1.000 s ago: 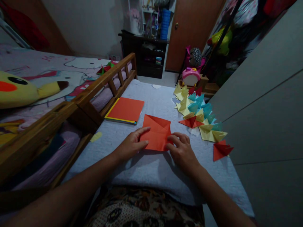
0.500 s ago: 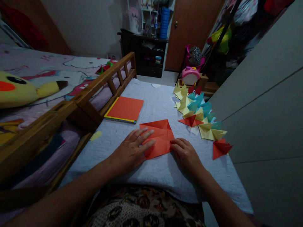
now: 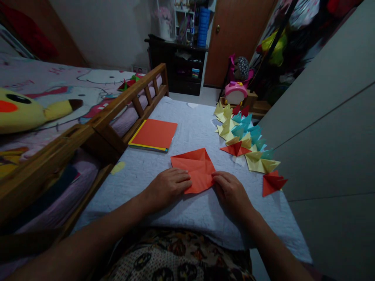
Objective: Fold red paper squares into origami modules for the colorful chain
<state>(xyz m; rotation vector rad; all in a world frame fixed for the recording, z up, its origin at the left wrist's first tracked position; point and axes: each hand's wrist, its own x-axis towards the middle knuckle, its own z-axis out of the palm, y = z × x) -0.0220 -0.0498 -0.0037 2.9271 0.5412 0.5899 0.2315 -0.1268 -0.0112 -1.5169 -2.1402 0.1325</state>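
A partly folded orange paper square (image 3: 196,168) lies flat on a pale grey quilted surface (image 3: 190,207) in front of me. My left hand (image 3: 167,186) rests with curled fingers on the paper's near left edge. My right hand (image 3: 231,191) pinches the paper's right corner, fingers drawn together. A stack of flat paper sheets with an orange one on top (image 3: 154,135) lies farther back on the left.
Several folded yellow, blue and red paper pieces (image 3: 244,142) run along the right side, with one red piece (image 3: 273,183) nearest. A wooden bed rail (image 3: 96,125) and a yellow plush toy (image 3: 26,111) are on the left. A grey wall panel (image 3: 331,128) stands at right.
The orange paper has been turned so a corner points toward me. My left hand went from fingers spread flat on it to curled at its edge; my right hand stayed at the right corner.
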